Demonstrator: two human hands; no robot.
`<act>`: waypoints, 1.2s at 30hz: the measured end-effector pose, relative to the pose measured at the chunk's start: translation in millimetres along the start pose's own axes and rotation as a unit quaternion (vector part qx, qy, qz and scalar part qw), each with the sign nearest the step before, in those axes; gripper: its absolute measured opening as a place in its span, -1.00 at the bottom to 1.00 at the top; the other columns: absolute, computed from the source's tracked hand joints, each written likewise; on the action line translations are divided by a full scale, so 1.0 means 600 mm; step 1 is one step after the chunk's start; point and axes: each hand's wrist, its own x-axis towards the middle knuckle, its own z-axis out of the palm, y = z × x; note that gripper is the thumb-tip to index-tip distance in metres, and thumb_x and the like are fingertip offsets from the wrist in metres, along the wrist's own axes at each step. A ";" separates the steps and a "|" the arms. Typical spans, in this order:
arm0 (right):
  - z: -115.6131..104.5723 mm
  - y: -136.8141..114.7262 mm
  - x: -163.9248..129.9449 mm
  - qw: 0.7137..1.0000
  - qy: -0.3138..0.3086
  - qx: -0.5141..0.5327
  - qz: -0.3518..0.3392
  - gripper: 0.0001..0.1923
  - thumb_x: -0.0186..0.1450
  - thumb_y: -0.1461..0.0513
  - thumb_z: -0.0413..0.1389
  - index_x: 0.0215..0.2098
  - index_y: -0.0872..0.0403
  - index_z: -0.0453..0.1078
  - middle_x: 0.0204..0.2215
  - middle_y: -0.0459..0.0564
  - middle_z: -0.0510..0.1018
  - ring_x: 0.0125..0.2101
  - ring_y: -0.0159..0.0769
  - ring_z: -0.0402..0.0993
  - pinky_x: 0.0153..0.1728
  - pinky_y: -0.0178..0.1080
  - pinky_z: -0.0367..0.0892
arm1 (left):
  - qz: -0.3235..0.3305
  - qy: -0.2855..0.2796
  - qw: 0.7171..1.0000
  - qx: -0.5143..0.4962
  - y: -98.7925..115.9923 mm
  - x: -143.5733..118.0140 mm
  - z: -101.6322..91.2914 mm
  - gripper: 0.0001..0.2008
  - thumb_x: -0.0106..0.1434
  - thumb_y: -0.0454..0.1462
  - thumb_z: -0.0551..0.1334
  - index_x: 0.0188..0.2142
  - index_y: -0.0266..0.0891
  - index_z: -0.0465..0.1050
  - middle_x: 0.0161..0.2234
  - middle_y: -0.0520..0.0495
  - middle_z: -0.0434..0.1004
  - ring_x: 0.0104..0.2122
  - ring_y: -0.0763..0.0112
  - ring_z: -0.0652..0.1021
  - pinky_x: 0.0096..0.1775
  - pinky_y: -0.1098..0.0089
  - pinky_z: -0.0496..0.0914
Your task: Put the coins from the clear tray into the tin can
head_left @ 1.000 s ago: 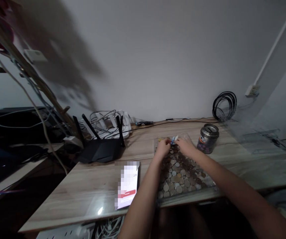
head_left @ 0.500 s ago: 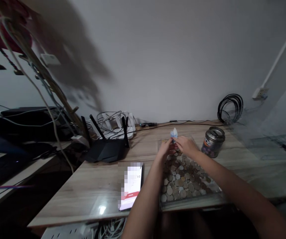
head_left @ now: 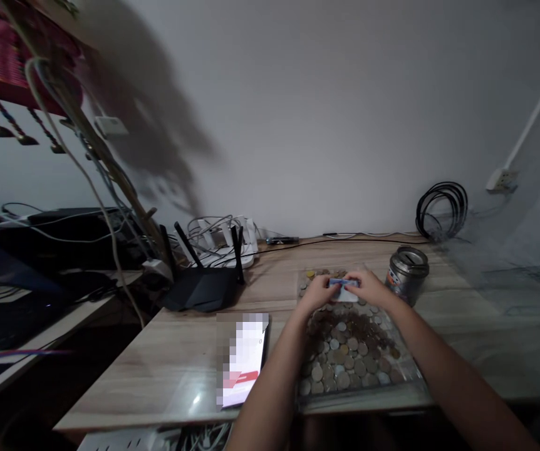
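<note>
Between both hands, above the far part of the coins, is a small flat blue-and-white paper-like piece; its exact kind is unclear. My left hand pinches its left end, and my right hand pinches the right end. The fingers of both hands are closed, thumbs along the near side. Below them, many silver and a few yellowish coins lie spread in a clear shallow tray at the table's front edge. To the right of my right hand stands a silver tin with a slotted lid.
A lit phone lies left of the tray. Further back are a black router with antennas and a white router with tangled cables. A coiled black cable leans against the wall at the back right of the table.
The blue-and-white piece has gone from standing up above my fingers to lying flat, stretched between them. Both hands have come slightly nearer and lower. The camera view has shifted a little.
</note>
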 end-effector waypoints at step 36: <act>-0.001 -0.005 -0.004 0.879 0.079 0.435 0.177 -0.65 -0.13 0.10 0.28 -0.44 0.16 0.44 -0.68 -0.15 0.42 -0.68 -0.50 0.25 -0.65 -0.42 0.16 | -0.011 0.010 0.987 -0.158 0.024 -0.014 -0.009 -0.64 -0.16 -0.05 0.39 -0.56 -0.33 0.44 -0.58 -0.04 0.51 -0.62 0.52 0.46 -0.57 0.53 0.27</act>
